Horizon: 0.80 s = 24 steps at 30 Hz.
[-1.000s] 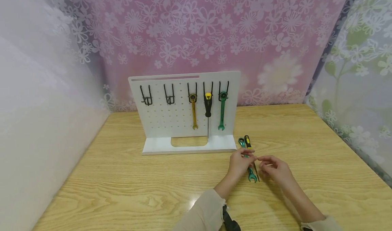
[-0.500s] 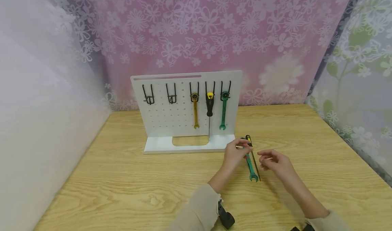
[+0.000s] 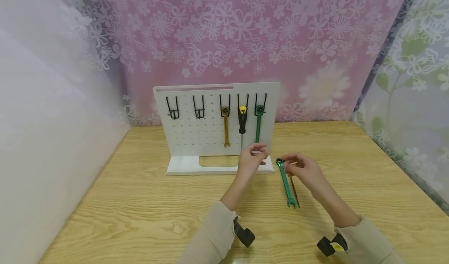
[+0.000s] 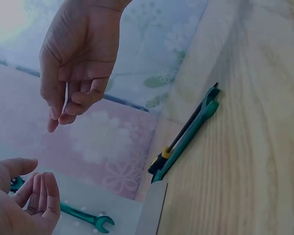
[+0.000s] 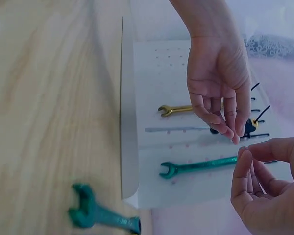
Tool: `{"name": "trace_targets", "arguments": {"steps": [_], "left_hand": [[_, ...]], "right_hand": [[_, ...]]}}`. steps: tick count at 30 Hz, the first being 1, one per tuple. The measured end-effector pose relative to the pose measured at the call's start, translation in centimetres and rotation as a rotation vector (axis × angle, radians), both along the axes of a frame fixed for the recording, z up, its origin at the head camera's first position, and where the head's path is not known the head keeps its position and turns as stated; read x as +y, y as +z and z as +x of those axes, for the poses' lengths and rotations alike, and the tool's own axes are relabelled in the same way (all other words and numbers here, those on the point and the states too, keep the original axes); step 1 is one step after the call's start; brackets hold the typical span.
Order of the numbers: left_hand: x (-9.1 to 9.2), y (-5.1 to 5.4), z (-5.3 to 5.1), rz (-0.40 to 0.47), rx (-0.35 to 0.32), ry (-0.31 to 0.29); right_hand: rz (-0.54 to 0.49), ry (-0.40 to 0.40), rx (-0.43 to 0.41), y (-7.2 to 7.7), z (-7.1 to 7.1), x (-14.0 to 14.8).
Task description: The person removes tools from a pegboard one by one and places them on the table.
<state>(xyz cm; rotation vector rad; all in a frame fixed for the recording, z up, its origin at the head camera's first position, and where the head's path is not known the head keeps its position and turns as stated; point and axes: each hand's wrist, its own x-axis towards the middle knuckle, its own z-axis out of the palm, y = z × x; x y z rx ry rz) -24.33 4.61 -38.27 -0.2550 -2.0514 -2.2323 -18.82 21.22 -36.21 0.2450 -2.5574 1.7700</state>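
Observation:
My left hand (image 3: 250, 162) hovers in front of the pegboard's lower right part, its fingers loosely bent and holding nothing. Behind it, a green combination wrench (image 3: 258, 125) hangs from a hook, its lower end hidden in the head view. To the right, a second green combination wrench (image 3: 285, 186) lies on the table beside a small screwdriver (image 4: 159, 161) with a black and yellow handle. My right hand (image 3: 306, 174) hangs above these two tools with loosely curled fingers. In the left wrist view nothing sits in its grasp, and it hides the screwdriver's handle from the head camera.
The white pegboard (image 3: 184, 135) also carries a gold wrench (image 3: 226, 129) and a black and yellow screwdriver (image 3: 242, 122). Two black hooks (image 3: 198, 110) on its left side bear no tool. A floral curtain (image 3: 210, 34) stands behind the wooden table (image 3: 147, 217).
My left hand has moved left, from over the loose tools to in front of the pegboard. My right hand has shifted forward and slightly left, over the screwdriver's handle. The loose tools still lie there.

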Motion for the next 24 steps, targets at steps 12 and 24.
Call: {"name": "trace_targets", "arguments": {"steps": [12, 24], "left_hand": [[-6.4, 1.9, -2.9, 0.006, 0.032, 0.166], [-9.0, 1.7, -5.8, -0.066, 0.094, 0.322]], "right_hand": [[-0.073, 0.082, 0.040, 0.9, -4.0, -5.9], [-0.110, 0.081, -0.023, 0.5, -7.8, -12.1]]}}
